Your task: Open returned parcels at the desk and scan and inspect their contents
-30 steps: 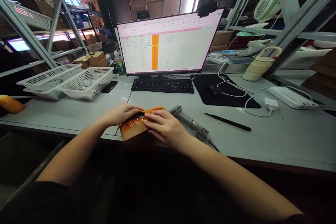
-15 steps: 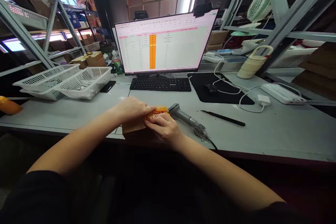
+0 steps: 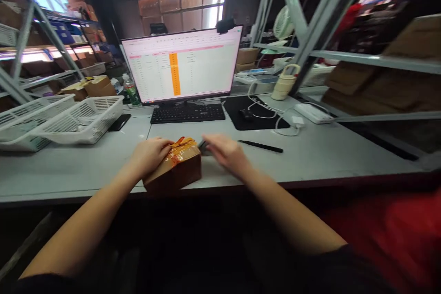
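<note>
A small brown cardboard box with shiny orange tape or film across its top sits tilted at the desk's front edge. My left hand presses on the box's left side, fingers bent over the top. Just right of the box, my right hand is over the grey barcode scanner; only a bit of the scanner's head shows. Motion blurs those fingers, so whether they grip it is unclear. A slim black craft knife lies on the desk to the right of this hand.
Behind the hands stand a keyboard and a monitor. A mouse rests on a black mat, with white cables alongside. White baskets and a phone lie left. Red fabric shows lower right.
My right hand has left the orange-wrapped top and moved right, over the scanner. My left hand stays on the box, now turned at an angle. The view has swung right.
</note>
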Demonstrator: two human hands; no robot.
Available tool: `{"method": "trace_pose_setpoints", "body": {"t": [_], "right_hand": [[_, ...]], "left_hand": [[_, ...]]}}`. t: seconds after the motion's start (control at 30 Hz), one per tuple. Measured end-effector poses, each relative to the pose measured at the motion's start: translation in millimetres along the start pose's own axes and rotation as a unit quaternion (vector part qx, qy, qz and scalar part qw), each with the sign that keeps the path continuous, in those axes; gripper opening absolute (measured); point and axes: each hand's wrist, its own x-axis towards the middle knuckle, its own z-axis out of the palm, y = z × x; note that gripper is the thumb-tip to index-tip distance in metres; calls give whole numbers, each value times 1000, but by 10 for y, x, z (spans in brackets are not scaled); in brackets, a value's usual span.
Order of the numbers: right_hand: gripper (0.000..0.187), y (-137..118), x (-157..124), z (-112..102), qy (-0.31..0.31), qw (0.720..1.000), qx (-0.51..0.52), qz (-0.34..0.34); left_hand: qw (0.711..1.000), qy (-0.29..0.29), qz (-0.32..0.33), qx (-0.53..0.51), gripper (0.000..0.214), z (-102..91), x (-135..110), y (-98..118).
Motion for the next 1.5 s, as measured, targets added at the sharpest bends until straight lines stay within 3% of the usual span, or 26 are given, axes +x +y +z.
{"method": "trace_pose_setpoints", "body": {"t": [0.07, 0.13, 0.2, 0.3, 0.37, 0.43, 0.5, 0.57, 0.63, 0.73, 0.9, 1.2, 1.3, 1.37, 1.43, 1.5], "right_hand": [[42, 395, -212, -276, -64, 974, -107, 189], [47, 730, -435, -477, -160, 913, -180, 330], [49, 953, -602, -557, -218, 875, -198, 385], [40, 1070, -656, -525, -236, 870, -188, 388], [36, 991, -561, -505, -220, 881, -170, 383], [33, 753, -397, -539, -149, 916, -120, 351], [29, 356, -207, -611, -66, 959, -54, 269], [26, -120, -24, -673, -58, 989, -32, 136], [23, -548, 133, -676, -70, 994, -88, 11], [24, -906, 297, -552, -96, 976, -173, -88], [20, -959, 412, -323, -126, 957, -226, -129], [20, -1104, 543, -336, -196, 931, -290, -101], [25, -1081, 576, -479, -225, 921, -313, -60], [27, -1037, 568, -689, -231, 921, -309, -61], [27, -945, 521, -948, -207, 933, -285, -80], [25, -757, 410, -1158, -152, 947, -279, -53]], "left_hand": [[1000, -12, 1, -23, 40, 20, 23, -34], [998, -28, 1, -51, 40, 19, 47, -56], [995, -46, -3, -84, 40, 3, 57, -62], [988, -72, 7, -138, 41, -36, 49, -58], [980, -89, 20, -175, 41, -63, 44, -53], [973, -111, 28, -202, 43, -88, 49, -46], [968, -133, 33, -212, 44, -110, 61, -31], [966, -143, 35, -212, 46, -131, 76, -9], [964, -147, 32, -218, 49, -147, 83, 15], [963, -143, 33, -224, 51, -152, 75, 40], [970, -107, 57, -212, 51, -99, 41, 38], [969, -91, 64, -219, 55, -94, -5, 84], [974, -75, 50, -209, 54, -99, -29, 118], [975, -72, 52, -206, 53, -88, -32, 135], [975, -72, 59, -199, 51, -79, -16, 137], [978, -73, 59, -188, 48, -88, 9, 122]]}}
